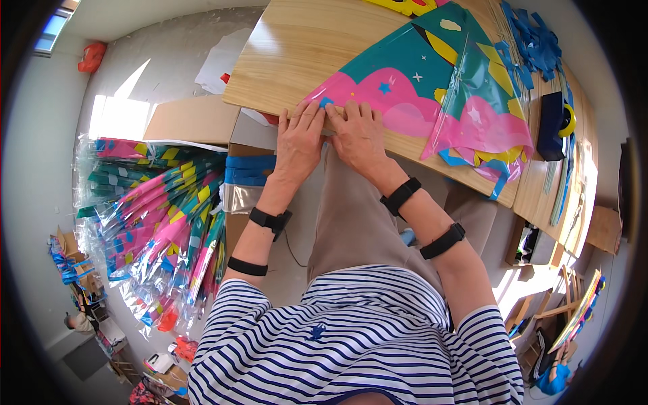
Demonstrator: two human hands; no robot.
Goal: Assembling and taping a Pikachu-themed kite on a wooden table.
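Note:
A thin plastic kite sheet (pixel 385 94), printed in teal, pink and yellow with stars and clouds, lies across the wooden table (pixel 304 40). Its pointed left corner reaches the near table edge, where both hands are. My left hand (pixel 301 138) has its fingers curled together over that corner. Close beside it, my right hand (pixel 358 135) grips the sheet's near edge with bent fingers. Both thumbs are mostly hidden between the hands. On the right, the sheet's far part is folded and crumpled, and a blue strip (pixel 499 183) hangs from it over the table edge.
Many folded printed plastic sheets (pixel 155 223) spill over at left beside an open cardboard box (pixel 192 121). Blue bundles (pixel 250 170) sit near my left forearm. At right are blue ribbons (pixel 533 40), thin rods (pixel 555 175) and a yellow tape roll (pixel 568 120).

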